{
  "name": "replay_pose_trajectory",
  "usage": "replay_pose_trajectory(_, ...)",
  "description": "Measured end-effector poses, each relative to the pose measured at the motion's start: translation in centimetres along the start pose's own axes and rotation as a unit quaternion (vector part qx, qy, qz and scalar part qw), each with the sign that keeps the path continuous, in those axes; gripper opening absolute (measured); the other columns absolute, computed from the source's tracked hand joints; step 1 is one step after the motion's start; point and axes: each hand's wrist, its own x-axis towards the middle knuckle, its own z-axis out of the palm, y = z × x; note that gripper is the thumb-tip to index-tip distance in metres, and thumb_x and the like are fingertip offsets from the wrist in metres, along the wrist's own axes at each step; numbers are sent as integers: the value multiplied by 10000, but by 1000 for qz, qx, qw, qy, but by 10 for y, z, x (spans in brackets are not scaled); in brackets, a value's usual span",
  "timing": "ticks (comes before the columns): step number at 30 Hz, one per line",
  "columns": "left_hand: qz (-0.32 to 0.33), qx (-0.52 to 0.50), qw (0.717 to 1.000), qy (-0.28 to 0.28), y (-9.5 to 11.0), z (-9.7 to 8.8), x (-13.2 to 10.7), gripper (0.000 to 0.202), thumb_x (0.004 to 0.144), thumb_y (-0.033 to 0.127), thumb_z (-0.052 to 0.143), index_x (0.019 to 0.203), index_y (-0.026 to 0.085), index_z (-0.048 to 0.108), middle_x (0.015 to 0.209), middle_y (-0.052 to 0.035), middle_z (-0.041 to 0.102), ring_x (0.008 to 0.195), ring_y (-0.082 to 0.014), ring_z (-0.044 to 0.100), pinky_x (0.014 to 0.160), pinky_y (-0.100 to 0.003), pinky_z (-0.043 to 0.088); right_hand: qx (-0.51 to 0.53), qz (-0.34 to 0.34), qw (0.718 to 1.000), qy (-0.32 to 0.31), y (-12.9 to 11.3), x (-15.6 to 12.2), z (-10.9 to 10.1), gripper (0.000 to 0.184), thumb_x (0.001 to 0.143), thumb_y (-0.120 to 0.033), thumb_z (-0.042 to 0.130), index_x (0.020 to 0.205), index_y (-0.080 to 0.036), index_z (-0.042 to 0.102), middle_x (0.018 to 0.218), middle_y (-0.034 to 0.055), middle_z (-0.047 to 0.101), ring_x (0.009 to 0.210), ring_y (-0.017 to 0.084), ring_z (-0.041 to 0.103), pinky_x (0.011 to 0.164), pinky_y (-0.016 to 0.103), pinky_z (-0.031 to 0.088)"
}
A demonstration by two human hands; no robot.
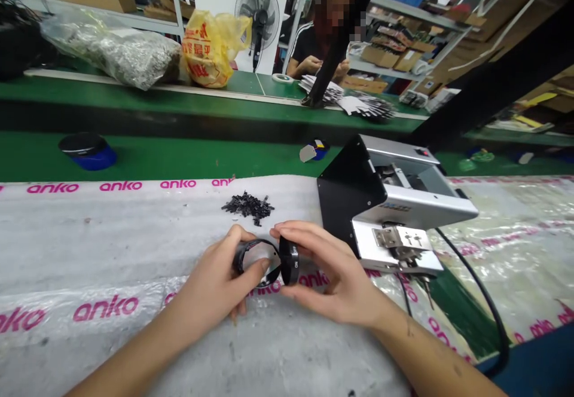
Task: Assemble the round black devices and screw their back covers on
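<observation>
My left hand point(224, 280) is closed around a round black housing point(239, 258), its thumb lying across the open, shiny inner face. In the fingers of my right hand point(336, 271) is a round black cap point(290, 260) with white ON and other lettering on its rim, gripped on edge between thumb and fingertips. The two round parts face each other at close range over the plastic-covered bench; whether their edges touch I cannot tell. Just beyond them lies a loose pile of small black pieces point(249, 204).
To the right stands a grey and black machine point(403, 205) with a black cable point(487, 301). A black-and-blue round object point(88, 152) and a smaller blue one point(319, 148) sit on the green strip. Behind are a yellow bag point(208, 50), a clear bag point(130, 56) and a seated person point(305, 50).
</observation>
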Motion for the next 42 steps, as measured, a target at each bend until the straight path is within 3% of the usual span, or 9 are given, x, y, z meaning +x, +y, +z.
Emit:
replay_pose_trajectory(5,8,-92,992,-80,-8,-13,3,253,936,417,509,1096,228,457,598,39,611,464,-144,631,394,-189,473,-80,-7,995,-55,-5,6,6,665,867,-269,703,1457,-265,397,1436,91,518,1318,214,508,1105,401,451)
replay_pose_trajectory(11,0,-279,932,-229,-21,-38,13,355,930,275,558,1268,186,494,895,-82,738,760,-190,752,742,-300,595,-124,27,989,-78,-5,10,12,647,852,-307,721,1435,-233,451,1448,86,516,1333,220,496,1122,404,430)
replay_pose_trajectory(19,29,-348,894,-280,-28,-41,20,435,896,105,536,1329,138,541,937,-92,727,789,-192,755,764,-302,602,-146,26,984,-102,-3,16,12,625,824,-313,750,1397,-240,512,1406,66,562,1295,229,536,1107,387,450)
replay_pose_trajectory(29,40,-303,916,-260,-25,-40,15,509,831,168,641,1327,177,522,1130,-108,670,776,-194,756,800,-338,599,-162,58,975,-141,-10,24,7,597,820,-334,752,1367,-293,515,1367,31,597,1270,227,548,1088,413,461)
replay_pose_trajectory(32,26,-214,965,-147,-17,-26,10,504,836,332,683,1277,166,503,781,-39,698,620,-185,725,618,-290,604,-157,88,975,-131,-13,28,13,657,810,-271,766,1398,-327,480,1353,27,598,1250,238,543,1049,427,477)
replay_pose_trajectory(35,15,-138,989,-57,-10,-12,3,496,825,436,675,1219,179,519,610,7,662,488,-164,662,464,-223,544,-121,101,983,-96,-22,28,15,734,773,-242,800,1418,-327,461,1337,36,607,1240,240,545,1062,426,453)
replay_pose_trajectory(38,-25,-102,992,-64,-6,-8,1,585,797,504,678,1258,188,507,652,-26,714,517,-185,681,452,-214,537,-20,60,996,-62,-34,17,-10,653,737,-347,825,1334,-284,567,1342,57,610,1251,250,553,1071,405,443)
replay_pose_trajectory(40,-56,-84,994,-43,-3,-8,5,676,759,542,698,1297,191,488,583,-18,701,482,-183,665,414,-190,506,9,51,997,64,-40,-3,-43,388,842,-433,707,1189,-267,656,1265,61,654,1149,240,623,965,381,510)
replay_pose_trajectory(42,-81,-73,994,-13,-1,-6,8,742,718,577,713,1310,190,490,455,3,641,394,-168,611,366,-167,461,-57,128,944,298,-39,-30,-80,300,964,-466,495,1105,-259,661,1101,57,693,962,208,671,820,347,537)
